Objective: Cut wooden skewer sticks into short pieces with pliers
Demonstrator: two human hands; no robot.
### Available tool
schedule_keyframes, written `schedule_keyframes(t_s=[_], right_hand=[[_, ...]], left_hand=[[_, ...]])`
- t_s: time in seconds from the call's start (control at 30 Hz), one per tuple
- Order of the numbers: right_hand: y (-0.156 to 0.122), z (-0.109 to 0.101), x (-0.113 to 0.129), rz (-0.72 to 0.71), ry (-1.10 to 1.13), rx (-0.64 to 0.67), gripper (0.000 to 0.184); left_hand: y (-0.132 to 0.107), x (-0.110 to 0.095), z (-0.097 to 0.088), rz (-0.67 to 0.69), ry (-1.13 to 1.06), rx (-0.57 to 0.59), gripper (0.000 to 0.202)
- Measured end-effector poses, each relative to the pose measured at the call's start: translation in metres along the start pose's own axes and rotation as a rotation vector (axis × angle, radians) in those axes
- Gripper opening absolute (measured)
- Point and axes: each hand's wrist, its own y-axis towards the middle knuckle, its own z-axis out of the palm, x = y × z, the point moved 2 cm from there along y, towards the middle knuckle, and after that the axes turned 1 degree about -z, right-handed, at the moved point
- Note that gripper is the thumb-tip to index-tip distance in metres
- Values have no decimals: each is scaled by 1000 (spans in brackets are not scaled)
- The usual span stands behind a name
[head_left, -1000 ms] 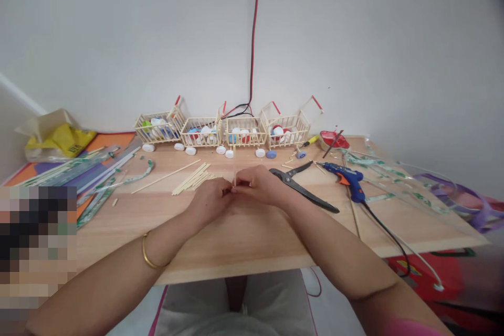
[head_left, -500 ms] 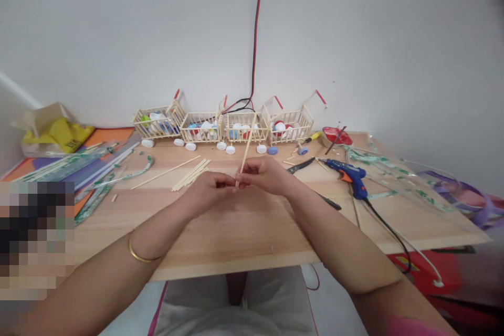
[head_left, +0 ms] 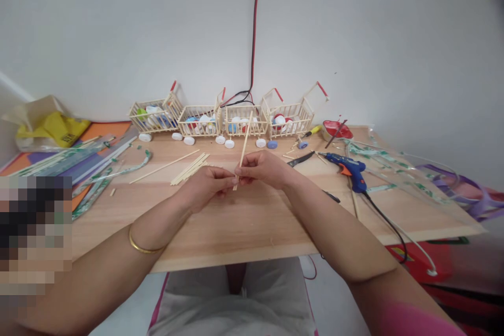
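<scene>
A thin pale wooden stick (head_left: 245, 140) stands tilted over the middle of the table, its top leaning slightly right. My right hand (head_left: 262, 169) pinches it near its lower end. The fingers of my left hand (head_left: 208, 185) are closed at the same end, thumb and fingertips against the stick. Just behind the left hand lies a bundle of similar wooden sticks (head_left: 189, 169), with a single longer stick (head_left: 164, 166) beside it. Scissors (head_left: 301, 159) with dark blades lie partly hidden under my right forearm.
Several miniature stick-built shopping carts (head_left: 199, 122) holding small coloured balls line the wall. A blue glue gun (head_left: 352, 169) and a red bowl (head_left: 337, 130) are at right. Plastic wrappers (head_left: 103, 163) and a yellow bag (head_left: 59, 130) lie at left. A blurred-out area covers the lower left.
Both hands keep hold of the stick at nearly the same spot. The whole view has shifted slightly; nothing else on the table has visibly moved.
</scene>
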Motion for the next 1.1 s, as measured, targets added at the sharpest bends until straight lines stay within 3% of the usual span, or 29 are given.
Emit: schedule_keyframes(t_s=[0.2, 0.37, 0.53, 0.63, 0.77, 1.1], right_hand=[[1, 5, -3, -14, 11, 28, 26], [0, 6, 2, -50, 12, 56, 25], [-5, 11, 13, -262, -69, -1, 47], [-10, 17, 19, -413, -296, -43, 35], [-14, 21, 21, -493, -534, -102, 23], [-11, 21, 18, -529, -463, -120, 20]], left_hand=[[-4, -5, 5, -60, 7, -47, 24], [-1, 0, 2, -61, -116, -49, 23], [2, 0, -4, -13, -295, -112, 21], [2, -2, -6, 16, -355, -123, 20], [1, -3, -4, 18, -373, -118, 20], [-2, -5, -1, 70, -345, -118, 19]])
